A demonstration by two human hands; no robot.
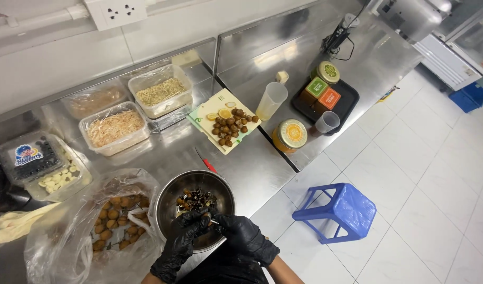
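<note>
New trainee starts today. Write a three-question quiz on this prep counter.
1. True or false: both hands wear black gloves and meet over the steel bowl.
2. What lies on the counter between the bowl and the cutting board?
A. a spoon
B. a red-handled knife
C. a whisk
3. Fill in: the blue stool stands on the white ____ floor.

Key: 1 true; 2 B; 3 tiled.
</note>
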